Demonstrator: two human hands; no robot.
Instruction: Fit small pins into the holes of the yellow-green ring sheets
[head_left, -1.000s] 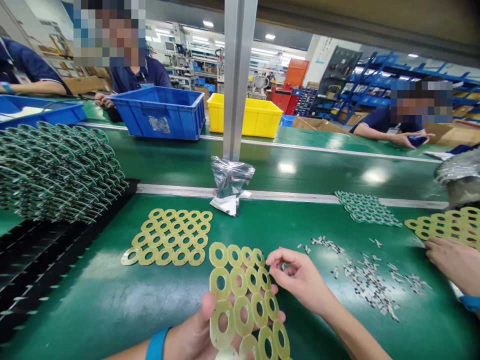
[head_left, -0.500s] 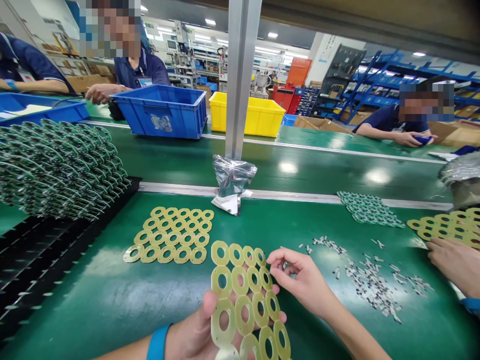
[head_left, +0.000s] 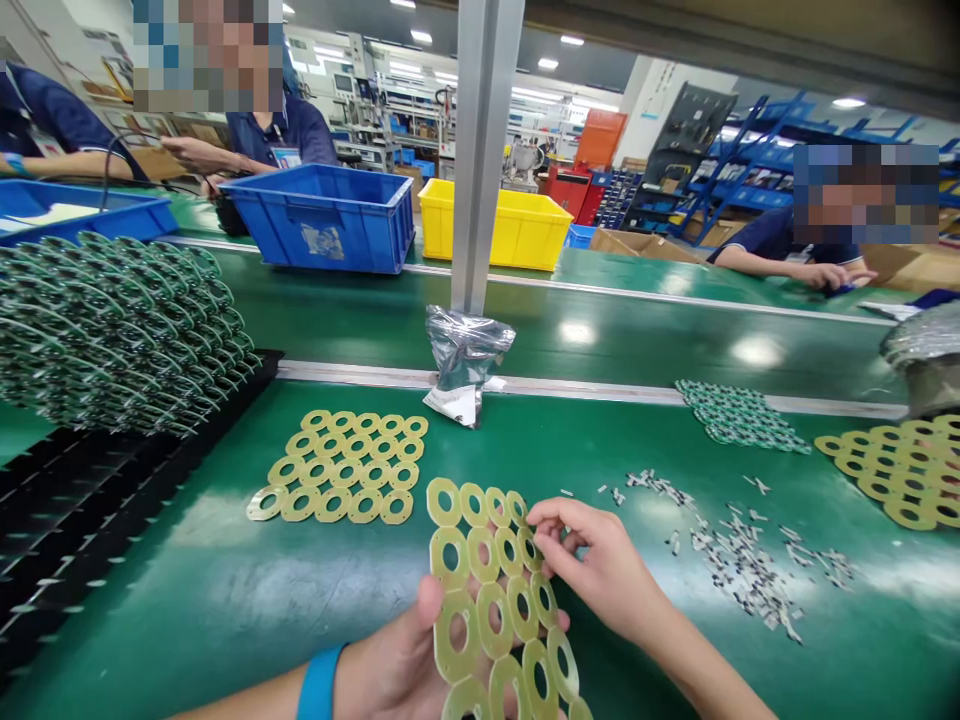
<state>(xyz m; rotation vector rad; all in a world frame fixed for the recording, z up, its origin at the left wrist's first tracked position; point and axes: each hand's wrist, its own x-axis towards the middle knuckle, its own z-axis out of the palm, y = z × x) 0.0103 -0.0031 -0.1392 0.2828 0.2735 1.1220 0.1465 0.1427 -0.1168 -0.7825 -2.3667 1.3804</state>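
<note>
My left hand (head_left: 397, 640), with a blue wristband, holds up a pale yellow panel of joined ring-shaped boards (head_left: 493, 608). Its thumb lies at the panel's left edge and the fingers spread behind it. Against the panel's upper right edge, my right hand (head_left: 592, 555) has its thumb and fingertips drawn together; anything between them is too small or hidden to tell. To the right lies a scattered heap of small white-and-black parts (head_left: 750, 575). A second yellow ring panel (head_left: 345, 472) rests flat on the green table, beyond my left hand.
At the left, a stack of green circuit panels (head_left: 112, 340) stands on a black rack (head_left: 97, 520). A silver bag (head_left: 469, 350) sits by the metal post (head_left: 484, 150). Green panels (head_left: 739, 415) and more yellow panels (head_left: 900, 465) lie right. Blue (head_left: 322, 215) and yellow (head_left: 529, 230) bins stand behind; co-workers sit opposite.
My right hand's fingertips have come slightly left, closer onto the panel's edge. Another person's hand has left the yellow panels at the far right. The co-workers opposite have shifted their hands.
</note>
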